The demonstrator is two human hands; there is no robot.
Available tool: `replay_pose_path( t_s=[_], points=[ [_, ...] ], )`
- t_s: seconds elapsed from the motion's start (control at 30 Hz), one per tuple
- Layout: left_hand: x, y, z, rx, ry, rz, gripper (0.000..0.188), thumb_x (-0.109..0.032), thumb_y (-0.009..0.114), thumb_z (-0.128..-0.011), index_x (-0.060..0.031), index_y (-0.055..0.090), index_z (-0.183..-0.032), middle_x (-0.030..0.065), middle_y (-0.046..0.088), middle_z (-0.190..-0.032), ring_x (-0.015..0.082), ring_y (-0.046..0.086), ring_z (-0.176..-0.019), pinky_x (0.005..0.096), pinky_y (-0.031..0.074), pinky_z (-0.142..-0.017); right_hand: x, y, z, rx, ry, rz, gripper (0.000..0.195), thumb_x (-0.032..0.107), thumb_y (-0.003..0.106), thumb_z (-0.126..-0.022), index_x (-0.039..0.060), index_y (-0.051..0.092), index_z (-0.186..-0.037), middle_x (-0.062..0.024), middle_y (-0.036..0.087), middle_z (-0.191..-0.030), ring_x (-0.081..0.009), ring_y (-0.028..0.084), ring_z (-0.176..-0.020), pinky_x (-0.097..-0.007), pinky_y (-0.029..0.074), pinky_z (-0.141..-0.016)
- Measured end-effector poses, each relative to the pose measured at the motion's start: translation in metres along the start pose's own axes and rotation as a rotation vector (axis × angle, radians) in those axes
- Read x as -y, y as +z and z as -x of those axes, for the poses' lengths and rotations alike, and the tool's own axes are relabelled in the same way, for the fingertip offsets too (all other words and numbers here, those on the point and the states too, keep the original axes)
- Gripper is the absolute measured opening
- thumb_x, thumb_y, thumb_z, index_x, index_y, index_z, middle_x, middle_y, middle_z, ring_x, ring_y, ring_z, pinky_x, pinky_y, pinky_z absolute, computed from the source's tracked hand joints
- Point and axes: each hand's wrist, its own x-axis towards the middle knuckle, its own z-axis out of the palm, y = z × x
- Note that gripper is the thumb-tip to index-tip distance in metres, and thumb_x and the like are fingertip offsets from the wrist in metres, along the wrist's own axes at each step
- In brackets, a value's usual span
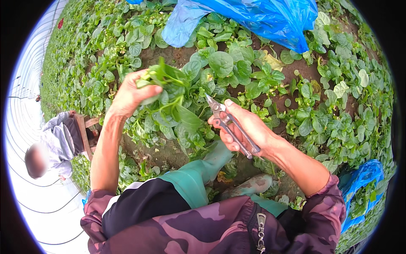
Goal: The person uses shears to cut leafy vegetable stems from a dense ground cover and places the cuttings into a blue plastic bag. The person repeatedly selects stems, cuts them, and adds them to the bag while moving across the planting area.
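My left hand (pixel 129 93) grips a bunch of cut leafy green shoots (pixel 174 79), with the thumb lying across the stems. Pruning shears (pixel 217 107) rest in my right hand (pixel 247 122), their blades pointing up and left toward low, round-leaved plants (pixel 222 65). The blade tips lie close to the foliage, just right of the bunch. Whether they touch a stem is hard to tell. Both hands are above the planted bed, in front of my knees.
A blue plastic bag (pixel 260 19) lies over the plants ahead. Another blue bag (pixel 364 177), with greens in it, stands at the right. My muddy green rubber boots (pixel 190 179) are among the plants. At the left a person (pixel 60 139) sits near a wooden frame (pixel 83 133), beside the greenhouse film (pixel 38 209).
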Motion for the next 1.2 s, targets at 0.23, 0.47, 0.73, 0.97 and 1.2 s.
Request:
replay_pose_path(
  t_s=[0.23,0.47,0.73,0.97,1.2],
  points=[
    [-0.017,-0.045,-0.010,0.081,-0.149,0.106,0.069,-0.018,0.077,-0.071,-0.0037,0.055,-0.134,0.0052,0.066,-0.117,0.0174,0.062,-0.107,0.0342,0.044,-0.103,0.017,-0.003,-0.003,0.173,0.086,-0.095,0.068,0.062,0.024,-0.102,0.0043,0.057,-0.117,-0.0141,0.069,-0.082,-0.0255,0.070,-0.068,-0.0289,0.049,-0.052],
    [-0.032,-0.009,-0.051,0.448,-0.268,-0.296,0.083,-0.018,0.077,-0.065,-0.0033,0.050,-0.142,0.0063,0.062,-0.128,0.0144,0.056,-0.114,0.0277,0.043,-0.100,0.033,-0.008,-0.007,0.198,0.064,-0.204,0.064,0.058,0.024,-0.103,0.0045,0.057,-0.116,-0.0165,0.069,-0.083,-0.0276,0.071,-0.071,-0.0321,0.051,-0.056],
    [-0.021,-0.015,-0.060,0.441,-0.329,-0.528,0.069,-0.016,0.083,-0.069,-0.0035,0.059,-0.132,0.0090,0.064,-0.122,0.0192,0.057,-0.112,0.0318,0.045,-0.098,0.032,-0.003,-0.026,0.153,0.241,-0.019,0.062,0.055,0.027,-0.103,0.0023,0.058,-0.115,-0.0156,0.069,-0.080,-0.0267,0.069,-0.066,-0.0320,0.053,-0.054],
    [-0.051,0.014,-0.052,0.584,-0.291,-0.896,0.072,-0.027,0.081,-0.072,-0.0002,0.056,-0.134,0.0212,0.059,-0.129,0.0274,0.056,-0.122,0.0348,0.043,-0.105,0.034,0.019,-0.046,0.086,0.314,-0.110,0.063,0.055,0.022,-0.104,0.0021,0.055,-0.113,-0.0201,0.070,-0.095,-0.0297,0.072,-0.081,-0.0325,0.055,-0.058],
    [-0.043,0.007,-0.042,0.422,-0.175,-0.693,0.031,-0.016,0.075,-0.073,0.0003,0.068,-0.099,0.0045,0.068,-0.084,0.0124,0.060,-0.083,0.0270,0.047,-0.076,0.024,0.019,-0.023,0.015,0.170,-0.151,0.059,0.052,0.023,-0.106,0.0020,0.054,-0.105,-0.0043,0.054,-0.067,-0.0147,0.050,-0.052,-0.0285,0.039,-0.045]
  ],
)
